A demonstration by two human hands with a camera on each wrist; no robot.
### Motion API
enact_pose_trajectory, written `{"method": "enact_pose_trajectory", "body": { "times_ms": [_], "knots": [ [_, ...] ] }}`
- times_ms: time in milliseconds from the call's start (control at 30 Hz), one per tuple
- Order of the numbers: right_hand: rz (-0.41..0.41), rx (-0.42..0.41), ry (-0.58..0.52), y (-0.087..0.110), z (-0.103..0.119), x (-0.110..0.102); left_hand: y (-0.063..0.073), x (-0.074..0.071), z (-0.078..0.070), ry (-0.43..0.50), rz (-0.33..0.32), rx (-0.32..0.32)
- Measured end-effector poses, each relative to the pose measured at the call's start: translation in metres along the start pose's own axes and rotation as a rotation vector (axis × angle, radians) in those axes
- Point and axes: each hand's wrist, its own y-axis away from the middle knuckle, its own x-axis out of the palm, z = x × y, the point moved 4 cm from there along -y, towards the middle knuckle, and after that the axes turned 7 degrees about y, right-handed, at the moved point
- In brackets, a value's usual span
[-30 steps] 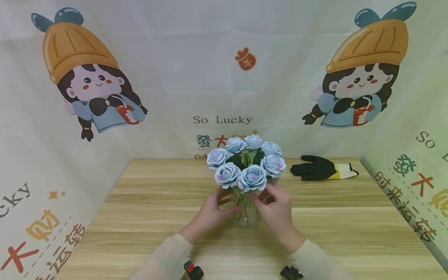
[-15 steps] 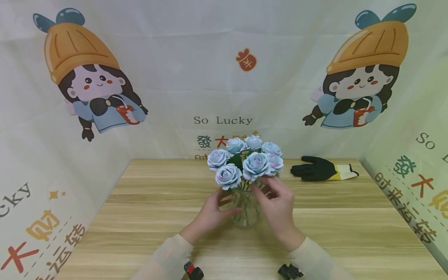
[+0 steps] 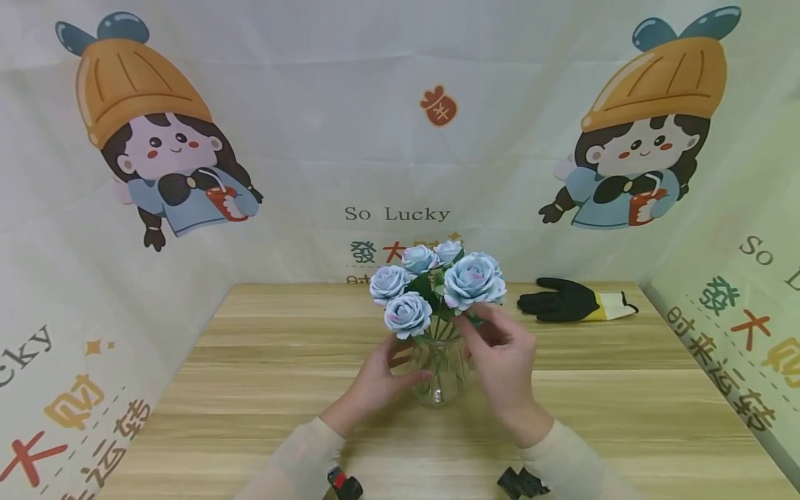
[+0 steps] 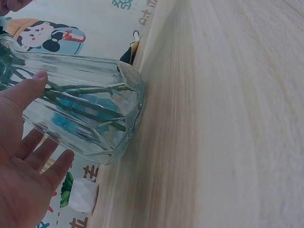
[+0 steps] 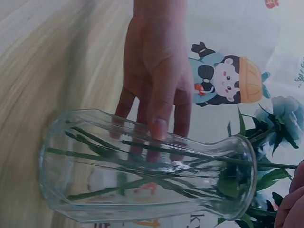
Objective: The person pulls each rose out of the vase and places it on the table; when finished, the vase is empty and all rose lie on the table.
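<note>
A clear glass vase [image 3: 439,382] stands upright on the table with several blue roses [image 3: 407,314] in it. My left hand [image 3: 375,380] holds the vase at its side, thumb [image 4: 29,90] on the near face and fingers behind the glass. With thumb and fingertips, my right hand [image 3: 505,361] pinches the stem of one blue rose [image 3: 473,279] just under its bloom. That bloom sits above the others, overlapping those at the back right. In the right wrist view its green stem [image 5: 280,166] runs out through the vase mouth; other stems cross inside the glass.
A black work glove [image 3: 565,302] with a yellow and white cuff lies at the table's back right. The left wrist view shows a white pot [image 4: 83,195] with green leaves beyond the vase. Printed cloth [image 3: 300,139] hangs around the wooden table [image 3: 262,361].
My right hand has moved up and slightly right, raising one rose from the front of the bunch to above the back right blooms. The left hand and vase stay in place.
</note>
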Motion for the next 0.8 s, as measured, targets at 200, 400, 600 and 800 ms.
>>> {"method": "enact_pose_trajectory", "body": {
  "times_ms": [200, 400, 600, 800],
  "knots": [
    [-0.035, -0.038, -0.036, -0.011, 0.007, -0.007, 0.000, -0.001, 0.001, -0.003, -0.003, -0.008],
    [-0.065, -0.034, 0.001, -0.022, 0.017, -0.013, 0.000, -0.001, 0.001, -0.008, -0.005, -0.008],
    [-0.093, -0.033, 0.021, -0.037, 0.022, -0.021, 0.000, -0.001, 0.000, -0.027, -0.007, -0.023],
    [-0.094, -0.031, 0.041, -0.049, 0.021, -0.027, 0.000, -0.002, 0.002, -0.025, -0.004, -0.028]
  ]
}}
